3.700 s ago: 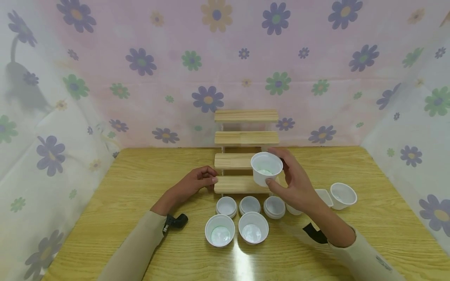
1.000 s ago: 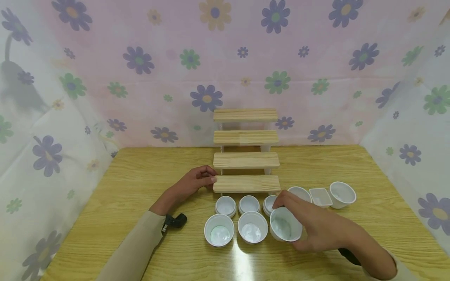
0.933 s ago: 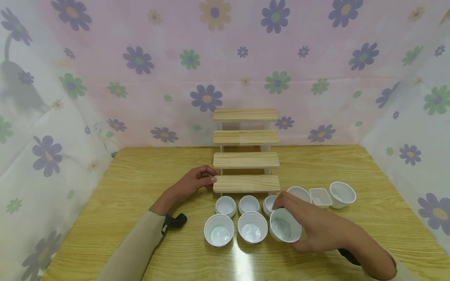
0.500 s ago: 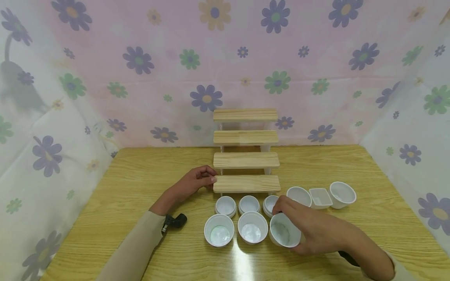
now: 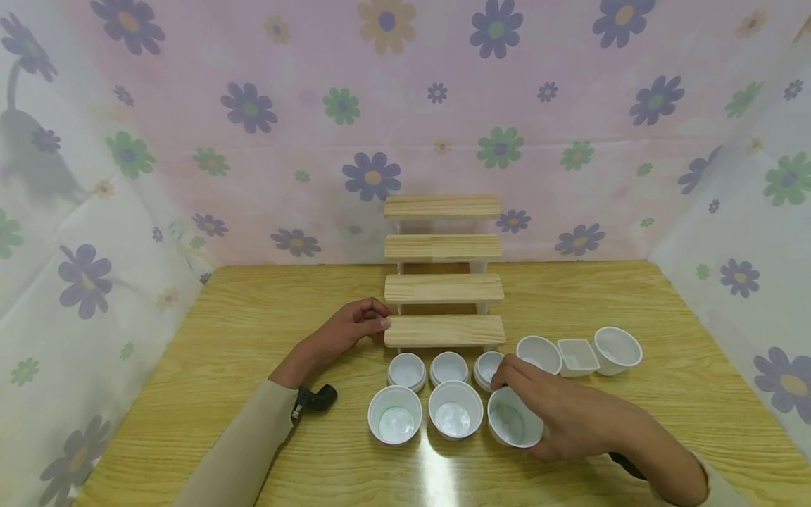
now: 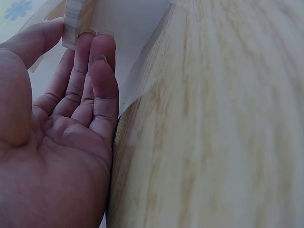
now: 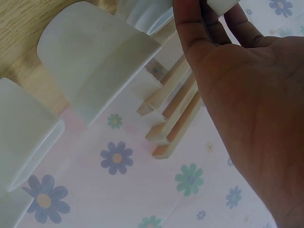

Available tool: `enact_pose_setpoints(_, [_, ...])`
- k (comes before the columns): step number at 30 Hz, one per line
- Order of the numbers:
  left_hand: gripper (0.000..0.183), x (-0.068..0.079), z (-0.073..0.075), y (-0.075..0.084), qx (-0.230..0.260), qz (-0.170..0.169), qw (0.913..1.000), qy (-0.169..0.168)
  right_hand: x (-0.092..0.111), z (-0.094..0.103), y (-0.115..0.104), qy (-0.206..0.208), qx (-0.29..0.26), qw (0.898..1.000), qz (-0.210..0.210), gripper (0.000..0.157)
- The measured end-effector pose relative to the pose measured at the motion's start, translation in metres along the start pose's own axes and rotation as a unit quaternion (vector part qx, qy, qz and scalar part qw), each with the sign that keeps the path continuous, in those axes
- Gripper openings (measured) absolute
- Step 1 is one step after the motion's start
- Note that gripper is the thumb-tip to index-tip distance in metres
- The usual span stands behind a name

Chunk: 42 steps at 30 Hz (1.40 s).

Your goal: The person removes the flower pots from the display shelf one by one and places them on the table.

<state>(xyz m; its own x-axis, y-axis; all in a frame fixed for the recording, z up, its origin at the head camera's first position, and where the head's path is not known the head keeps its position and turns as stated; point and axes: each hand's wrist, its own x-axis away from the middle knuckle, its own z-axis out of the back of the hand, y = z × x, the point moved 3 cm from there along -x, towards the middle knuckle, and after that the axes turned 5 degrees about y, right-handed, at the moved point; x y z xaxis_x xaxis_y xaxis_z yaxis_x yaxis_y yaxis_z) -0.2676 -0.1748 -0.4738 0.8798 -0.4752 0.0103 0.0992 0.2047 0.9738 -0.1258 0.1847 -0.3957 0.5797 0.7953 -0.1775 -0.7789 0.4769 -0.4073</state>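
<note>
My right hand (image 5: 570, 415) grips the rim of a white cup (image 5: 514, 420) at the right end of the front row. In the right wrist view only a white bit of that cup (image 6: 73, 23) is not shown; the fingers largely hide it. Two matching white cups (image 5: 455, 419) stand upright to its left. At the stepped wooden display shelf (image 5: 443, 331), my left hand (image 5: 336, 341) pinches the left end of the lowest board, thumb in front and fingers behind.
Several small white jars, including one at the left (image 5: 407, 371), line up between the cups and the shelf. Right of the shelf are a round white bowl (image 5: 538, 354), a square white dish (image 5: 577, 355) and another white bowl (image 5: 617, 350). Floral cloth (image 5: 285, 176) walls the table.
My right hand has brought the cup down from in front of the shelf to the table, beside the other two cups. My left hand has stayed at the lowest board.
</note>
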Motion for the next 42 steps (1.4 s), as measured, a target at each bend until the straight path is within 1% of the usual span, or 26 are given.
enact_pose_setpoints(6, [0.027, 0.0003, 0.0, 0.0008, 0.002, -0.002, 1.0, -0.001, 0.0001, -0.0017, 0.0012, -0.004, 0.004, 1.0, 0.001, 0.081])
enact_pose_setpoints(13, [0.025, -0.0002, 0.0002, 0.0022, 0.001, 0.0, 1.0, 0.003, -0.0004, -0.0017, 0.0021, -0.018, 0.003, 1.0, -0.02, 0.082])
enact_pose_setpoints(19, [0.024, -0.0015, 0.0011, 0.0018, 0.002, -0.001, 1.0, 0.004, -0.0011, -0.0013, 0.0027, -0.021, 0.005, 0.999, -0.024, 0.083])
enact_pose_setpoints(27, [0.025, -0.0016, 0.0009, 0.0001, 0.001, -0.005, 1.0, 0.0, -0.0001, -0.0006, 0.0011, -0.013, 0.006, 1.0, -0.023, 0.083])
enact_pose_setpoints(35, [0.026, -0.0012, 0.0011, -0.0005, -0.004, -0.004, 1.0, -0.001, 0.0014, 0.0001, -0.0011, 0.014, 0.015, 1.0, -0.007, 0.086])
enact_pose_setpoints(42, [0.025, -0.0018, 0.0007, -0.0031, -0.007, -0.005, 1.0, 0.0, 0.0011, 0.0009, -0.0009, 0.006, 0.014, 1.0, -0.021, 0.084])
